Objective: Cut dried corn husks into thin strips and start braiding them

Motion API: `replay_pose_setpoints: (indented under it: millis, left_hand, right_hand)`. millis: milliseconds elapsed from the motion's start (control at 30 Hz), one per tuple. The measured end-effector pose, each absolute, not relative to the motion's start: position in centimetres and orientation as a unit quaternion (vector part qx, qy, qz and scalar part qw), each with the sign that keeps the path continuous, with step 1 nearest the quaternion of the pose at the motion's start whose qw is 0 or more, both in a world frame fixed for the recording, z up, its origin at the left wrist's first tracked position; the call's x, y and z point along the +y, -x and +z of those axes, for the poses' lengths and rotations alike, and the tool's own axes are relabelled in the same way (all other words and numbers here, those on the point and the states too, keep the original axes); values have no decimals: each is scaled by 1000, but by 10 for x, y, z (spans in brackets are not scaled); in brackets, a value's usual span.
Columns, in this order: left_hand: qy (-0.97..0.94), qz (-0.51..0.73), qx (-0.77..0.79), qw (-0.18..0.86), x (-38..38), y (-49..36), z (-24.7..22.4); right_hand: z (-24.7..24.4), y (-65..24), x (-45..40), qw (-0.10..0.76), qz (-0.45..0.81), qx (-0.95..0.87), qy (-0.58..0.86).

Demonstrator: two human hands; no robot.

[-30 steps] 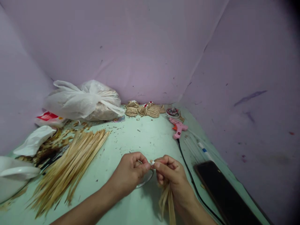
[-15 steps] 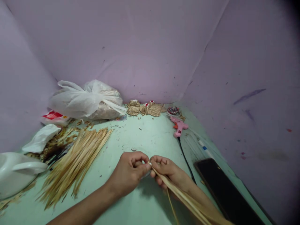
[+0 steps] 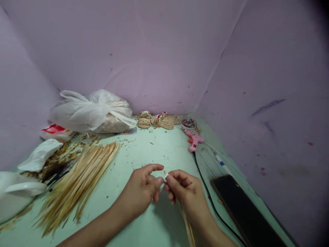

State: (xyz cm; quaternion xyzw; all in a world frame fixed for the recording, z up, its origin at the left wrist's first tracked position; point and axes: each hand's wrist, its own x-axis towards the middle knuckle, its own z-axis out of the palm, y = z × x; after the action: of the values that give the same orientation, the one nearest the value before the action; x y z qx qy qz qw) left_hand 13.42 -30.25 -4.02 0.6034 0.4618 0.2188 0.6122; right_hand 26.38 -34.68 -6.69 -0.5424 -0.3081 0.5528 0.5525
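My right hand [image 3: 189,192] pinches a bundle of dried leaf strips [image 3: 189,228], whose long ends hang down below the palm toward the front edge. At the pinched end, a small white piece [image 3: 166,174] shows beyond the thumb; I cannot make out its exact kind. Close on its left is my left hand [image 3: 144,187], index finger stretched toward the white piece and thumb apart from it. No object shows between those two fingers. A larger pile of dried strips [image 3: 81,181] lies to the left.
A pink glue gun [image 3: 194,140] with a black cord lies on the right, near a dark phone [image 3: 246,209] and clear glue sticks [image 3: 208,159]. Woven straw pieces [image 3: 164,121] and a stuffed plastic bag [image 3: 95,113] lie along the back wall. A white jug-like container [image 3: 17,195] stands left.
My left finger and thumb have parted from the bundle's end. My right hand has turned, and the strips now hang more steeply beneath it. The view has shifted slightly.
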Motion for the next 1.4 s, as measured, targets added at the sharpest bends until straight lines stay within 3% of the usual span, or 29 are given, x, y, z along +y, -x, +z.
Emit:
replay_pose_setpoints:
  millis: [200,400,500,633,833,1133,1400]
  left_hand:
    - [-625,235,443,599,-300,-134,-44]
    - [-663,253,381,593,-301,-129,-40]
    - [-698,265,378,547,-301,-125,-35]
    - [-678,295,447,504,-299,-123,-32]
    - [-657,294,470,512,-307,-133,-34]
    - [-690,236,455,510,-304,-130,-41]
    - [-721,257,404,501,-304,-131,-39]
  right_hand:
    - [-69,-270,-344,493,723,-226,427]
    - [-83,-279,-338,361,881,-146,269]
    - [-77,-280,-340,375,833,-224,339]
    - [-59,-279,-346,480,622,-360,502]
    - [-60,-267,-352,525,478,-437,553]
    - [-67,-259,-349,594,531,-291,529]
    - [-61,-260,-350,555,664,-226,448]
